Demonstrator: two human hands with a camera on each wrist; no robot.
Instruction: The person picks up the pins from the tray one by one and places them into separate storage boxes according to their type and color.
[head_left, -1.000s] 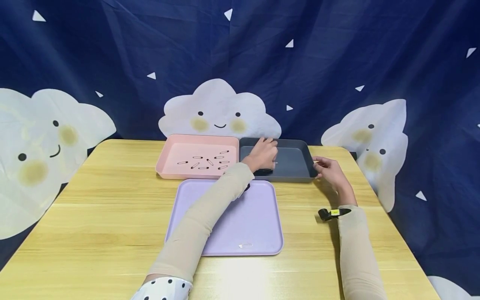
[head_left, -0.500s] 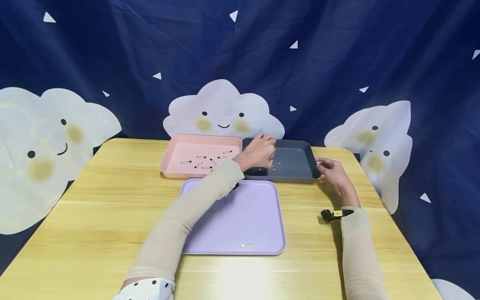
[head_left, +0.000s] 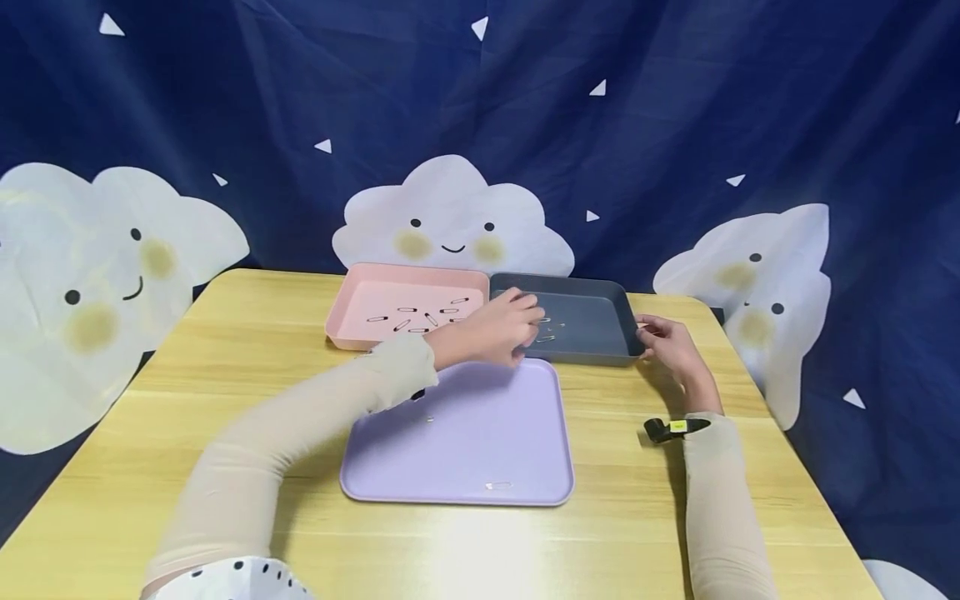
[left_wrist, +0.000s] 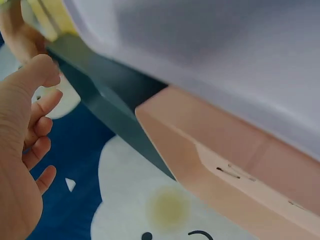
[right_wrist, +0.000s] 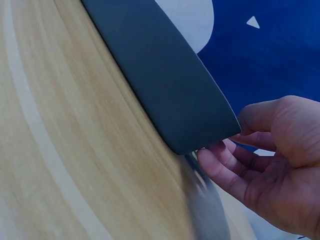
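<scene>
My left hand (head_left: pixel 501 327) hovers over the front left corner of the dark grey tray (head_left: pixel 592 360), near the purple tray's back edge. In the left wrist view its fingers are loosely bent, with nothing seen between them. My right hand (right_wrist: pixel 285 150) holds the dark tray's right end, thumb at the rim and fingers at the lower part of the wall. A few small safety pins (head_left: pixel 546 338) lie in the dark tray; my left hand hides part of it. On the purple tray (head_left: pixel 457 467) lie a pale safety pin (head_left: pixel 498 485) and a tiny gold one (head_left: pixel 430 419).
The pink tray (head_left: pixel 345 329) stands against the dark tray's left side and holds several dark safety pins (head_left: pixel 402 325). All the trays rest on a wooden table (head_left: pixel 225 400). A blue cloud-print curtain (head_left: pixel 420 83) hangs behind it.
My left hand has drawn back from inside the dark tray, leftward and nearer to me, uncovering safety pins there. My right hand stays at the tray's right end.
</scene>
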